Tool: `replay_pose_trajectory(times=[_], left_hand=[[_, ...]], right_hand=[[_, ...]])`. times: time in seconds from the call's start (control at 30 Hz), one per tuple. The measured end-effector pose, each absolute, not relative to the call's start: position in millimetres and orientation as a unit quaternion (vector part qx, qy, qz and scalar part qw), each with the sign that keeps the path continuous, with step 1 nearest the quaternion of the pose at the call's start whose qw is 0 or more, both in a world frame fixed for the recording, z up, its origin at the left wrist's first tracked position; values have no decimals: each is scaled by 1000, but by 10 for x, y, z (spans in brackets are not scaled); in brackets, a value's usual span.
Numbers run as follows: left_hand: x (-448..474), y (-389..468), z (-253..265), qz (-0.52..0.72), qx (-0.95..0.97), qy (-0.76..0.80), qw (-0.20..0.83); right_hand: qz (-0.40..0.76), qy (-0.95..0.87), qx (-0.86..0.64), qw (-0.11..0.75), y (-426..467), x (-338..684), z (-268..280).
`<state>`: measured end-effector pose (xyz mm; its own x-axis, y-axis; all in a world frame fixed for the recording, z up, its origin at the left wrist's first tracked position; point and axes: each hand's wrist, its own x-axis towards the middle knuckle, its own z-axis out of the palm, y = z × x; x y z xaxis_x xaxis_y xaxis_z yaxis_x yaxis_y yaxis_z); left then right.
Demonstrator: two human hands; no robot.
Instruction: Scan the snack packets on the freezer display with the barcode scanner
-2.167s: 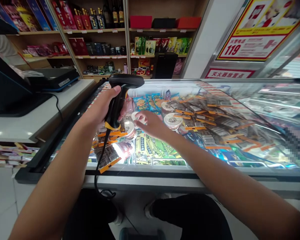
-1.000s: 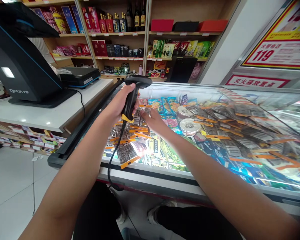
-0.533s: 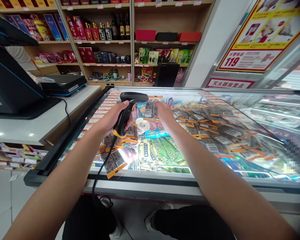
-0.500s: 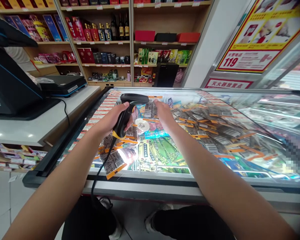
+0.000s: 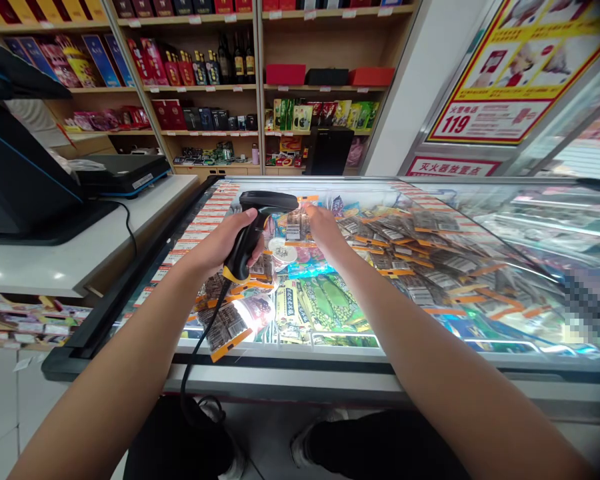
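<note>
My left hand [image 5: 225, 241] is wrapped round the grip of a black and yellow barcode scanner [image 5: 247, 243], its head pointing right. A cable [image 5: 205, 337] hangs from the scanner's base. Between finger and thumb of my right hand [image 5: 324, 228] is a small clear packet [image 5: 293, 227] with an orange edge and a barcode label, just beside the scanner head. Under both hands is the glass top of a chest freezer [image 5: 280, 378]. A few similar dark packets [image 5: 229, 330] lie at the left front, and a large heap of packets [image 5: 420, 250] spreads on the right.
A counter [image 5: 25, 263] with a scale [image 5: 123, 173] and a dark checkout machine [image 5: 17, 170] stands to the left. Shelves [image 5: 155, 87] of boxes and bottles rise behind the freezer. Signs [image 5: 510, 73] hang on the right.
The view has shifted slightly. Both hands keep their grips on the scanner and the packet, with hardly any movement between them.
</note>
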<state>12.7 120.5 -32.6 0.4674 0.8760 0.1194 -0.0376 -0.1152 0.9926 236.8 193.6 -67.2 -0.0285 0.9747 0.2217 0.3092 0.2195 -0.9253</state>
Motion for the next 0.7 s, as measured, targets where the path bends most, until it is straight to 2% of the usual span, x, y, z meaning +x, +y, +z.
replay_pose_trajectory(times=[0.27,0.7], left_hand=[[174,1179,-318,396,610,331,601],[225,1160,-280,412,602,343,592]], right_hand=[[341,-569,-564,492,1943,2374,-637],[323,-582,-553,501,2000,2410,-681]])
